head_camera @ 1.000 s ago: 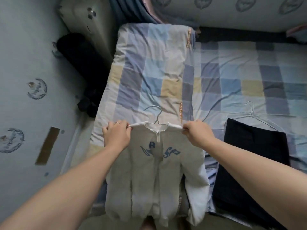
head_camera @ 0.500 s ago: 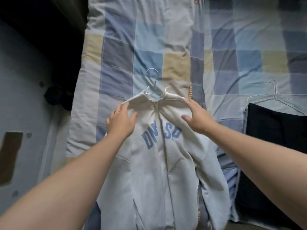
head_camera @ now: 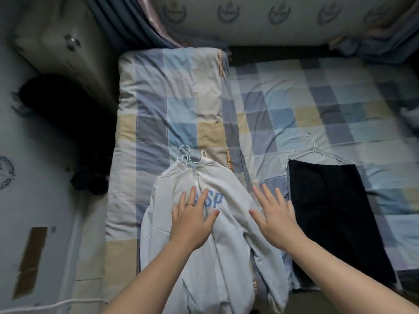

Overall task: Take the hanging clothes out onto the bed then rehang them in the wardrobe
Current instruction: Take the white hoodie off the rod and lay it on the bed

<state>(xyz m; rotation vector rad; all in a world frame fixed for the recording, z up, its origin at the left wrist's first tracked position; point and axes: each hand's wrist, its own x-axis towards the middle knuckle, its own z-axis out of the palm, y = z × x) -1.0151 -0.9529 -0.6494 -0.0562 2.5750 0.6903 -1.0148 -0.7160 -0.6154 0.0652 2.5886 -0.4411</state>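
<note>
Two grips with fingers [head_camera: 192, 193] straight and spread, left grip [head_camera: 192, 219] on white zip hoodie [head_camera: 226, 268] on checked bed [head_camera: 317, 105], right grip [head_camera: 275, 217] at its sleeve edge, black garment [head_camera: 335, 211] just beside.

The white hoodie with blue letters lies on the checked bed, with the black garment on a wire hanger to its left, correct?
No. The head view shows the black garment on a wire hanger to the right of the white hoodie with blue letters; the rest holds.

Bed [head_camera: 181, 98] contents.
Your left hand [head_camera: 192, 220] rests on the white hoodie [head_camera: 210, 257]; your right hand [head_camera: 274, 216] spreads beside the black garment [head_camera: 335, 211].
</note>
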